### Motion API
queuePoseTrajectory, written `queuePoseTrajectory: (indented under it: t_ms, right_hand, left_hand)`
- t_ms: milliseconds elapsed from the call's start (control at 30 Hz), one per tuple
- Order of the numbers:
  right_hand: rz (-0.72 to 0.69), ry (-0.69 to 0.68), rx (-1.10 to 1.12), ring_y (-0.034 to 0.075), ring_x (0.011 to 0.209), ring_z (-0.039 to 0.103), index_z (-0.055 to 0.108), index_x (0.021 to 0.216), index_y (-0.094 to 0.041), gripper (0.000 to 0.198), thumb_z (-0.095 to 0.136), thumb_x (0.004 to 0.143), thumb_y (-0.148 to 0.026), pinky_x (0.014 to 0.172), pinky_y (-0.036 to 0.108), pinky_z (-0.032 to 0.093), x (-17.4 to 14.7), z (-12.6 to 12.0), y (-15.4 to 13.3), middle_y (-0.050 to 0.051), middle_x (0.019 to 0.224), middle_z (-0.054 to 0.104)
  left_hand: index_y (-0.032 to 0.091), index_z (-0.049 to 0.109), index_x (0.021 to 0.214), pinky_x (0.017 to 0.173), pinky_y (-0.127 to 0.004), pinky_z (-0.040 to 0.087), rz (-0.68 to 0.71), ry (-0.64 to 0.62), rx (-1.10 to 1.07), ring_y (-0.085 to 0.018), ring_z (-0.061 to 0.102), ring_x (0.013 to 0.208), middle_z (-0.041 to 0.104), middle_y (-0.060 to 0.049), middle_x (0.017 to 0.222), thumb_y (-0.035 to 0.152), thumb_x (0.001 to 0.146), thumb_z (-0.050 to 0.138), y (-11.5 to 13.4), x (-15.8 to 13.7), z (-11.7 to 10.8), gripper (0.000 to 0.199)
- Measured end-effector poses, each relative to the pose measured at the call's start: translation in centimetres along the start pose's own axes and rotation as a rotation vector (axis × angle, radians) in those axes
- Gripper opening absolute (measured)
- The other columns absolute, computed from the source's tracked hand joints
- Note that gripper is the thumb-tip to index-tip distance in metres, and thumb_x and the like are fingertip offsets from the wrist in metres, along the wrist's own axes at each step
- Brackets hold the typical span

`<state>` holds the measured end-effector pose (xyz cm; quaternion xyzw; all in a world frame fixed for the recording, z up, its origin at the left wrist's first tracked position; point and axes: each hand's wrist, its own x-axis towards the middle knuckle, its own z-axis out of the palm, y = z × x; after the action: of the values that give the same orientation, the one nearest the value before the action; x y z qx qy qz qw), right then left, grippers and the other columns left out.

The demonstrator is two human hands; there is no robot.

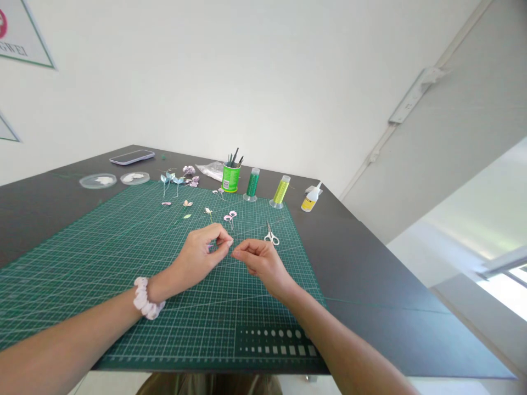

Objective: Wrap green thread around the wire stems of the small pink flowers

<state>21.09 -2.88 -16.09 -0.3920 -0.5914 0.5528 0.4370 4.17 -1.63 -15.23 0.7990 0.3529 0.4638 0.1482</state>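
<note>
My left hand (206, 249), with a white scrunchie (144, 299) on its wrist, is closed in a pinch over the green cutting mat (197, 323). Facing it, fingertips almost meeting, my right hand (261, 262) pinches too. Whatever sits between the fingers is too small to make out. Just beyond the hands lie a small flower on a green stem (208, 211), a pair of pale pink flowers on wire stems (230, 216) and a small green leaf (186, 216). White-handled scissors (272, 238) rest on the mat beside my right hand.
Behind the mat stand a green can of tools (231, 178), a dark green thread spool (252, 185), a yellow-green spool (280, 192) and a glue bottle (311, 198). Blue flowers (171, 179), two shallow dishes (97, 181) with white material and a phone (132, 157) are at the back left.
</note>
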Motion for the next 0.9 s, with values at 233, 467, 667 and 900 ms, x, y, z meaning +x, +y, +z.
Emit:
queuePoseTrajectory:
  t_ms: [233,467,667,900]
  right_hand:
    - [-0.392,0.145,-0.546,0.009,0.048,0.037,0.063,0.067,-0.019,0.023,0.052,0.086,-0.024,0.05,0.024,0.03,-0.6,-0.1,0.5,-0.004,0.053,0.045]
    - [-0.567,0.191,-0.712,0.011,0.052,0.047,0.065,0.072,-0.018,0.023,0.049,0.09,-0.018,0.054,0.025,0.037,-0.7,-0.7,0.0,0.0,0.061,0.059]
    - [-0.383,0.165,-0.487,0.009,0.047,0.036,0.062,0.067,-0.019,0.02,0.054,0.084,-0.023,0.048,0.024,0.028,-0.4,-0.9,-0.3,-0.005,0.051,0.043]
    - [0.04,-0.042,0.094,0.006,0.04,0.021,0.06,0.065,-0.019,0.017,0.067,0.072,-0.032,0.04,0.023,0.016,0.2,-1.2,-0.9,-0.011,0.044,0.033]
  left_hand:
    - [0.018,0.055,0.069,0.06,-0.023,0.042,0.116,-0.005,0.111,-0.012,0.053,0.063,0.057,0.001,0.065,0.012,0.086,0.049,-0.2,-0.1,0.1,0.019]
    - [0.018,0.053,0.07,0.057,-0.022,0.04,0.182,-0.114,0.109,-0.012,0.05,0.062,0.054,0.002,0.064,0.012,0.088,0.047,-0.3,-0.1,0.0,0.02]
    - [0.017,0.054,0.068,0.059,-0.021,0.04,0.19,-0.169,0.025,-0.011,0.052,0.061,0.056,0.002,0.065,0.011,0.087,0.05,0.0,-0.1,0.0,0.02]
    - [0.017,0.057,0.069,0.06,-0.021,0.041,0.108,-0.169,-0.095,-0.009,0.052,0.061,0.058,0.003,0.066,0.014,0.087,0.054,0.2,-0.2,-0.1,0.018]
